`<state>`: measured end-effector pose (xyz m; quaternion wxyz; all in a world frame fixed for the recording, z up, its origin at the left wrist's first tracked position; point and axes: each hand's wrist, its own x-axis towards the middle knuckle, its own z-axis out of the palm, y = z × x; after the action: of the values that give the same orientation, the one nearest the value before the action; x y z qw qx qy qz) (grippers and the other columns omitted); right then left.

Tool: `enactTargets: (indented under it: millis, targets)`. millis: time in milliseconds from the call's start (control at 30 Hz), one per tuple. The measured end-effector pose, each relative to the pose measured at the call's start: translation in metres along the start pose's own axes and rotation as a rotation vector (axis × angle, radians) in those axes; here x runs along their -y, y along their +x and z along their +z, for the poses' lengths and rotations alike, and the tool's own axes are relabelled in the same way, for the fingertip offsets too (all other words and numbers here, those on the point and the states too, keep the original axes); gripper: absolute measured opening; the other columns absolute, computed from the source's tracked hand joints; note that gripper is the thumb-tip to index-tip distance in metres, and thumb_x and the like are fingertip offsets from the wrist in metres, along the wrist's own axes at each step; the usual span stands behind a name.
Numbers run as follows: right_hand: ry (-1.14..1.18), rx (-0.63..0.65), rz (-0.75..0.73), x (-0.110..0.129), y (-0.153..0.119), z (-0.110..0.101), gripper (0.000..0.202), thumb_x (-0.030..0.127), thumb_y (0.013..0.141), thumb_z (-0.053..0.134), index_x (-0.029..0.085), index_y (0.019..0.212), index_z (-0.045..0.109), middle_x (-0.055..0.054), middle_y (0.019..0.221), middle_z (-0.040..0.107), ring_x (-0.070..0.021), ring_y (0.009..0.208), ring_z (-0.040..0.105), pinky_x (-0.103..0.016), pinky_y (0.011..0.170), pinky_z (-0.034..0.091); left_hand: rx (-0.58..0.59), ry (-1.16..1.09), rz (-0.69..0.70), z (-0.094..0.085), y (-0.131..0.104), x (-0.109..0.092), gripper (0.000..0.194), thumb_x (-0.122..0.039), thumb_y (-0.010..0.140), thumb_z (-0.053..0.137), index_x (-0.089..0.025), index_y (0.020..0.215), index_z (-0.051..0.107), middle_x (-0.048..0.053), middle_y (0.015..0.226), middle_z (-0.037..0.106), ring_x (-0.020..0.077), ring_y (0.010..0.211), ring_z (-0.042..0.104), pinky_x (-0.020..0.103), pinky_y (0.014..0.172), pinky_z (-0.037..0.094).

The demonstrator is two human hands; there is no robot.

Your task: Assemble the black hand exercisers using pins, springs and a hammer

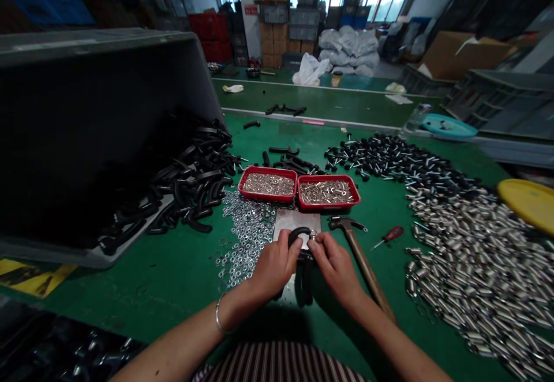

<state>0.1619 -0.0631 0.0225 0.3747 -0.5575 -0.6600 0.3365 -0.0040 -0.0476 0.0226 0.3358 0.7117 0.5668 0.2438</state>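
Note:
A curved black handle (298,233) is pinched in my left hand (277,261), above a square metal plate (288,218). My right hand (337,263) closes its thumb and fingers on a small shiny metal fitting (313,235) at the handle's right end. Whether the two parts are joined cannot be made out. Below my hands, more black handle pieces (304,284) show partly. Just right of my right hand lies a claw hammer (361,261) with a wooden shaft. Loose metal washers (246,243) spread to the left of my left hand.
Two red trays (268,198) of small metal parts stand behind the plate. A tipped grey bin (203,76) spills black handles (199,180) at left. Metal sleeves (471,261) and black-headed screws (389,157) heap up at right, near a screwdriver (393,233) and a yellow lid (528,203).

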Motion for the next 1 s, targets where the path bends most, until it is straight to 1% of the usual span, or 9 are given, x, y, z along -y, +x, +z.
enactTargets:
  millis: [133, 267, 400, 500, 633, 733, 800, 900, 1000]
  targets:
    - [0.195, 0.156, 0.067, 0.002, 0.001, -0.004, 0.031, 0.05, 0.097, 0.046, 0.021, 0.088, 0.054, 0.001, 0.076, 0.058, -0.0133, 0.064, 0.051, -0.024, 0.058, 0.04, 0.095, 0.092, 0.069, -0.008, 0.0, 0.008, 0.038, -0.05, 0.099, 0.031, -0.02, 0.113, 0.05, 0.007, 0.08, 0.066, 0.0233, 0.073, 0.066, 0.03, 0.067, 0.044]
    - [0.434, 0.402, 0.208, 0.003, -0.01, -0.001, 0.038, 0.053, 0.099, 0.039, 0.02, 0.108, 0.056, -0.001, 0.083, 0.065, -0.0111, 0.058, 0.052, -0.021, 0.05, 0.039, 0.212, 0.228, 0.223, -0.011, -0.006, 0.02, 0.042, -0.053, 0.098, 0.031, -0.02, 0.113, 0.053, 0.012, 0.093, 0.069, 0.0259, 0.077, 0.067, 0.033, 0.069, 0.047]
    - [0.43, 0.439, 0.202, 0.0, -0.018, 0.006, 0.04, 0.052, 0.099, 0.039, 0.019, 0.114, 0.057, -0.003, 0.086, 0.068, -0.0119, 0.063, 0.057, -0.021, 0.053, 0.044, 0.306, 0.313, 0.317, -0.013, -0.005, 0.024, 0.041, -0.052, 0.098, 0.035, -0.02, 0.109, 0.057, 0.013, 0.084, 0.069, 0.0274, 0.074, 0.067, 0.035, 0.071, 0.049]
    - [0.296, 0.528, 0.206, -0.011, 0.0, 0.003, 0.043, 0.052, 0.1, 0.035, 0.019, 0.115, 0.057, -0.001, 0.078, 0.068, -0.0114, 0.053, 0.055, -0.021, 0.049, 0.042, 0.275, 0.333, 0.286, -0.012, 0.014, 0.024, 0.038, -0.05, 0.097, 0.037, -0.021, 0.11, 0.058, 0.01, 0.082, 0.069, 0.0272, 0.076, 0.068, 0.035, 0.072, 0.049]
    - [-0.222, 0.308, 0.013, -0.027, 0.055, -0.026, 0.029, 0.042, 0.092, 0.057, 0.018, 0.105, 0.066, -0.007, 0.089, 0.071, -0.0203, 0.079, 0.065, -0.03, 0.071, 0.049, 0.198, 0.445, 0.231, -0.015, 0.056, 0.027, 0.039, -0.05, 0.098, 0.038, -0.02, 0.106, 0.063, 0.01, 0.081, 0.07, 0.0279, 0.079, 0.069, 0.036, 0.075, 0.051]
    - [-0.495, 0.081, -0.138, -0.035, 0.101, -0.057, 0.021, 0.033, 0.094, 0.056, 0.019, 0.098, 0.071, -0.009, 0.097, 0.071, -0.0237, 0.092, 0.062, -0.036, 0.084, 0.047, 0.141, 0.597, 0.352, -0.026, 0.09, 0.024, 0.037, -0.047, 0.096, 0.046, -0.017, 0.095, 0.067, 0.014, 0.089, 0.071, 0.029, 0.086, 0.068, 0.038, 0.079, 0.05]
    - [-0.693, 0.022, -0.214, -0.041, 0.126, -0.068, 0.021, 0.03, 0.095, 0.056, 0.018, 0.09, 0.073, -0.01, 0.095, 0.069, -0.0256, 0.097, 0.058, -0.038, 0.087, 0.045, 0.083, 0.685, 0.448, -0.032, 0.115, 0.016, 0.029, -0.036, 0.096, 0.049, -0.014, 0.094, 0.068, 0.015, 0.093, 0.07, 0.0283, 0.09, 0.066, 0.038, 0.081, 0.048]
    - [-0.917, 0.055, -0.254, -0.052, 0.157, -0.062, 0.022, 0.029, 0.093, 0.058, 0.017, 0.086, 0.074, -0.013, 0.093, 0.068, -0.0282, 0.1, 0.054, -0.037, 0.083, 0.045, 0.079, 0.78, 0.557, -0.03, 0.159, -0.003, 0.021, -0.018, 0.093, 0.05, -0.013, 0.094, 0.07, 0.015, 0.093, 0.071, 0.0268, 0.094, 0.064, 0.038, 0.084, 0.044]
    - [-0.975, 0.08, -0.257, -0.062, 0.179, -0.044, 0.024, 0.025, 0.094, 0.055, 0.014, 0.085, 0.073, -0.016, 0.092, 0.067, -0.0295, 0.101, 0.052, -0.037, 0.081, 0.044, 0.136, 0.833, 0.591, -0.013, 0.198, -0.017, 0.018, -0.012, 0.088, 0.055, -0.012, 0.086, 0.072, 0.017, 0.093, 0.073, 0.0295, 0.101, 0.061, 0.042, 0.088, 0.039]
